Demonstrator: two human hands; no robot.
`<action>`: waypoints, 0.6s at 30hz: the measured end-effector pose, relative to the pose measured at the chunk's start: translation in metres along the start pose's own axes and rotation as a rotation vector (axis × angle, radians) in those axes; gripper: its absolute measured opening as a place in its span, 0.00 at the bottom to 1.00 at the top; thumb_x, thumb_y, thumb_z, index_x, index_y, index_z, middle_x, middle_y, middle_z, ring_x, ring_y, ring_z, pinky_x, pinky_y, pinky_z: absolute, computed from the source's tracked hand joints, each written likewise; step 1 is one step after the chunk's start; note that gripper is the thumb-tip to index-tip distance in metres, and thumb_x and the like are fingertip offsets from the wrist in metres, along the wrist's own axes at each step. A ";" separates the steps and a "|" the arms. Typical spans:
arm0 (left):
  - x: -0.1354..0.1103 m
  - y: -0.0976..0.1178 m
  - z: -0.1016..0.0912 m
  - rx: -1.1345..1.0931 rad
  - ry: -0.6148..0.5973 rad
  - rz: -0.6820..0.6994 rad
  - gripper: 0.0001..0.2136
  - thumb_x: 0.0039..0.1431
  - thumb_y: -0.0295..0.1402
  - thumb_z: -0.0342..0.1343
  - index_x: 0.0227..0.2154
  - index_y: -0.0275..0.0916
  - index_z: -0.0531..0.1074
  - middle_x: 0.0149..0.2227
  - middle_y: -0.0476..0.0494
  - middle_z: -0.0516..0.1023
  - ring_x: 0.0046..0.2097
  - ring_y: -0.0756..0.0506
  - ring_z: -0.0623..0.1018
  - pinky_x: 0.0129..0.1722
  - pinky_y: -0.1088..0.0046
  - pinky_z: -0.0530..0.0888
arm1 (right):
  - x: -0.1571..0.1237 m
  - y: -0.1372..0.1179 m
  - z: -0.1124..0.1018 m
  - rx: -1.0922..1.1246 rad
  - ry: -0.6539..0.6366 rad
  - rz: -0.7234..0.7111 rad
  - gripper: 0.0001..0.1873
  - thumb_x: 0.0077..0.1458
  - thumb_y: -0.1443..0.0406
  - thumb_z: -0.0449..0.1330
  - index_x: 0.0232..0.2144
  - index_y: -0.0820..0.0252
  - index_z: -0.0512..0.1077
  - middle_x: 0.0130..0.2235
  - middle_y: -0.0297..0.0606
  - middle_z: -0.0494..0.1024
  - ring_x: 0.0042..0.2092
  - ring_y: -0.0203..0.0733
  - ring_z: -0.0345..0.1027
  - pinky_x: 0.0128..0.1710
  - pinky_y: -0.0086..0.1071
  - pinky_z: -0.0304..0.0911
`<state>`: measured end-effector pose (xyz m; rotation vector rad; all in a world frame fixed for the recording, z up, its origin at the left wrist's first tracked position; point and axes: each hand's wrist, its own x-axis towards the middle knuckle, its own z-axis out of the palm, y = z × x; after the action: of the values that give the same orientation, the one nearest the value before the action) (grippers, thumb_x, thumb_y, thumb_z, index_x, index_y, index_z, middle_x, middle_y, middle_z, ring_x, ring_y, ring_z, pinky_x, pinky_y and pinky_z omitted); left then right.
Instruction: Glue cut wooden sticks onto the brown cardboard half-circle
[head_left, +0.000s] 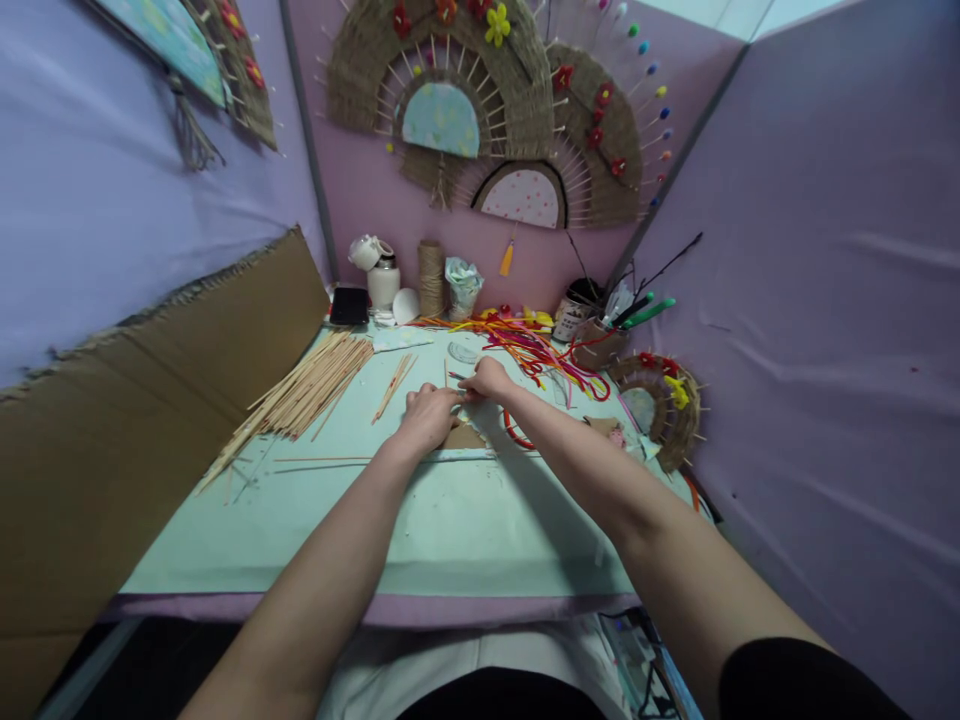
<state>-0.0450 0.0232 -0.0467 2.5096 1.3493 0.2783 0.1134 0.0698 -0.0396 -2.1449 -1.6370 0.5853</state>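
My left hand (430, 413) rests on a small piece of brown cardboard (466, 437) and holds it down against the table, fingers bent and pointing right. Close beside it, my right hand (489, 380) is closed around a thin dark pencil (455, 376), whose end sticks out to the left. The fingertips of both hands nearly meet, and they hide the far part of the cardboard. A clear protractor (463, 352) lies just beyond the hands. Nearer to me, a long thin stick (322, 460) lies crosswise beside the cardboard.
Bamboo sticks (315, 385) lie heaped at left beside a standing cardboard sheet (172, 400). Colourful pipe cleaners (536, 350) spread behind my right hand. A twine spool (431, 278), a white jar (384, 285) and a tool cup (600, 345) line the back. A woven fan (667, 410) leans at right.
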 end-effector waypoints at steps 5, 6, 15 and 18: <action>0.002 -0.002 0.005 0.015 -0.021 0.032 0.13 0.58 0.32 0.57 0.45 0.52 0.76 0.55 0.47 0.75 0.55 0.35 0.64 0.48 0.57 0.59 | -0.004 -0.001 0.000 -0.076 0.068 -0.023 0.14 0.42 0.65 0.72 0.33 0.64 0.76 0.33 0.41 0.81 0.38 0.45 0.75 0.34 0.28 0.67; 0.002 -0.002 0.005 0.018 -0.023 0.039 0.12 0.58 0.32 0.57 0.44 0.52 0.76 0.54 0.47 0.75 0.55 0.35 0.64 0.48 0.57 0.59 | -0.004 -0.001 0.000 -0.083 0.072 -0.028 0.15 0.43 0.65 0.72 0.34 0.64 0.76 0.34 0.41 0.81 0.38 0.45 0.75 0.35 0.28 0.67; 0.001 -0.001 0.005 0.025 -0.026 0.063 0.11 0.59 0.32 0.56 0.43 0.50 0.76 0.53 0.45 0.76 0.54 0.36 0.65 0.47 0.58 0.59 | -0.006 -0.001 0.004 -0.093 0.077 -0.054 0.19 0.43 0.64 0.71 0.39 0.61 0.75 0.38 0.39 0.81 0.43 0.43 0.75 0.40 0.28 0.66; 0.000 0.001 0.003 0.029 -0.027 0.066 0.10 0.59 0.32 0.55 0.43 0.49 0.76 0.52 0.45 0.76 0.54 0.36 0.65 0.47 0.58 0.59 | -0.007 -0.001 0.003 -0.067 0.073 -0.050 0.18 0.43 0.64 0.71 0.39 0.61 0.75 0.36 0.39 0.81 0.41 0.43 0.76 0.39 0.27 0.66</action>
<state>-0.0436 0.0224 -0.0496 2.5761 1.2704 0.2392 0.1089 0.0632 -0.0408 -2.1395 -1.6881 0.4380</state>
